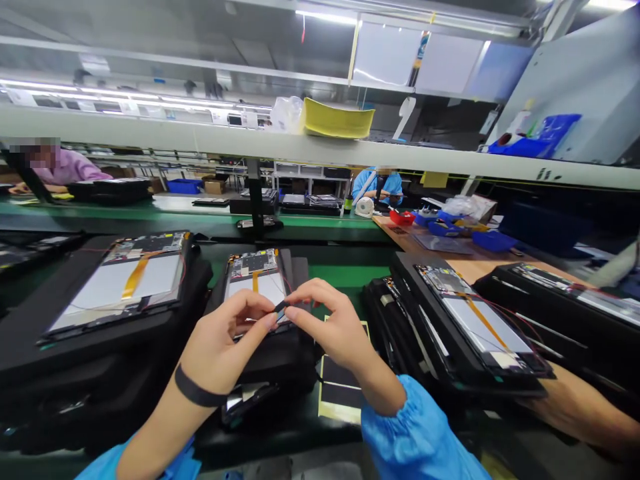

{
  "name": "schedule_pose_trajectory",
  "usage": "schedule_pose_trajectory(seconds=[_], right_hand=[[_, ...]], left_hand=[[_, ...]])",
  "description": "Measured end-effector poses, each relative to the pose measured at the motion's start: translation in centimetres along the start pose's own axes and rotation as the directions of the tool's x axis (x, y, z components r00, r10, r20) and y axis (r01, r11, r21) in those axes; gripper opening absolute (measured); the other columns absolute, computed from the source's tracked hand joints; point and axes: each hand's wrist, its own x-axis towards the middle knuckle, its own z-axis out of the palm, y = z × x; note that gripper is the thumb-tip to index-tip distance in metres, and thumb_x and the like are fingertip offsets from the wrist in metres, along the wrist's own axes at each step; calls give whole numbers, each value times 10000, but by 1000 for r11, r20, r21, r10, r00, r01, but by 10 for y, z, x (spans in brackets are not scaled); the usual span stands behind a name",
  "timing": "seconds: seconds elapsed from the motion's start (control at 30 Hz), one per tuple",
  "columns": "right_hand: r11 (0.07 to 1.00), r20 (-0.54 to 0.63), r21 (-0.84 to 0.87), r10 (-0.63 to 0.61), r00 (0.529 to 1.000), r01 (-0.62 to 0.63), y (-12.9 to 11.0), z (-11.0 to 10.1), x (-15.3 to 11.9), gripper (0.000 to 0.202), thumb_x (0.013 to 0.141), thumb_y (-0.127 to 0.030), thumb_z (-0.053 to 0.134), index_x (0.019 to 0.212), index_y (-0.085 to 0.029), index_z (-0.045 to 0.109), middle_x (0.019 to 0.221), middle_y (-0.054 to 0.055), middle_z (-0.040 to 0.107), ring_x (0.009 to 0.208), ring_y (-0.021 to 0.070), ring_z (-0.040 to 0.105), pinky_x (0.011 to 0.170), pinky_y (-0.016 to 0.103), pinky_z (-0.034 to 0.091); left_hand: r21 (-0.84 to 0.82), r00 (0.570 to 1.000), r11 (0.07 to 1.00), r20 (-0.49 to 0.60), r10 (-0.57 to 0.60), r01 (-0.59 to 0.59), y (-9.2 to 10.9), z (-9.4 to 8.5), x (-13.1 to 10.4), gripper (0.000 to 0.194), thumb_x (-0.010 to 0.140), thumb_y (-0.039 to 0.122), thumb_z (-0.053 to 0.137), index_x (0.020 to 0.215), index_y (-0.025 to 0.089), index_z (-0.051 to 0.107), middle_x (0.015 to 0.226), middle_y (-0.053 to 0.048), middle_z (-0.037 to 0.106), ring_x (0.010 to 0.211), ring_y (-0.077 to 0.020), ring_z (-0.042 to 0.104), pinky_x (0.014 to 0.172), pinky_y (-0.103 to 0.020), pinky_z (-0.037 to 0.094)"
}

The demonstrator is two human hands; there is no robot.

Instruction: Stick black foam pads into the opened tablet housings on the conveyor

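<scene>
Between my two hands is a small black strip (281, 307), pinched at both ends by thumbs and fingertips. My left hand (223, 337), with a black band round the wrist, grips its left end. The right end is pinched by my right hand (336, 321), below which a blue sleeve shows. Just behind the fingers, an open tablet-like device (253, 265) with a circuit board, a white battery and an orange ribbon rests on stacked black foam trays. My hands cover its lower part. A sheet with yellow edges and black pieces (341, 411) lies below my right hand.
Similar devices lie on black foam stacks at the left (155, 277) and right (483, 323). Another person's arm (583, 403) reaches under the right stack. A shelf rail (200, 141) crosses above. Blue bins (493, 240) and two people are farther back.
</scene>
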Motion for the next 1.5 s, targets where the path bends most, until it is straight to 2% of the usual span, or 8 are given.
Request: schedule_pose_trajectory(seconds=[0.13,0.23,0.33,0.47,0.67,0.87,1.23,1.5], right_hand=[[998,101,35,39,994,-43,6,-6,12,18,888,-229,703,882,-213,709,914,15,690,932,196,638,837,322,466],[1000,78,-17,-4,997,5,4,-12,17,15,882,-212,689,885,-216,703,907,13,681,909,189,607,785,306,449],[997,33,-65,-46,998,48,6,-19,20,34,877,-191,675,851,-212,681,855,5,656,820,168,578,728,292,434],[996,63,-74,-54,997,58,16,-29,22,26,925,-211,629,916,-212,653,977,31,701,854,172,611,755,300,460],[944,221,-221,-196,955,245,24,-29,32,67,985,-179,612,988,-215,668,919,26,704,857,172,648,786,295,509],[767,466,-270,-424,776,582,34,-19,35,212,1008,-106,550,1017,-206,738,1011,71,737,861,168,642,748,302,523],[919,461,-240,-177,870,314,18,-6,26,80,945,-164,717,1005,-217,718,934,37,775,874,197,664,820,369,526],[895,605,-282,-114,788,345,2,-11,34,218,973,-94,647,1100,-240,747,1046,54,749,988,209,628,898,379,543]], left_hand=[[6,995,1000,95,25,-25,-12,-5,7,273,905,418,674,1082,210,663,952,-40,766,870,-197,761,820,-289,630],[257,960,933,188,208,-252,-22,-16,9,265,957,398,628,1146,225,693,1052,-63,791,970,-224,767,901,-323,627],[467,844,704,340,416,-535,-29,-26,10,340,1008,321,545,1318,274,678,1341,-70,715,1291,-262,646,1160,-439,483],[508,725,529,572,383,-680,-37,-36,19,378,1055,328,464,1382,363,651,1524,-34,582,1491,-284,456,1262,-552,319],[527,758,552,528,383,-646,-52,-49,25,364,1064,355,439,1283,338,729,1427,-44,663,1429,-286,532,1249,-561,350],[536,795,589,452,404,-604,-62,-52,14,366,1051,284,455,1300,338,718,1444,19,650,1431,-226,530,1258,-451,382],[460,839,704,345,420,-542,-57,-44,11,357,1044,311,459,1237,351,756,1375,26,696,1330,-237,626,1188,-419,494],[444,817,687,351,457,-575,-55,-42,13,379,1060,317,422,1264,344,741,1349,25,712,1296,-217,647,1180,-406,505]])
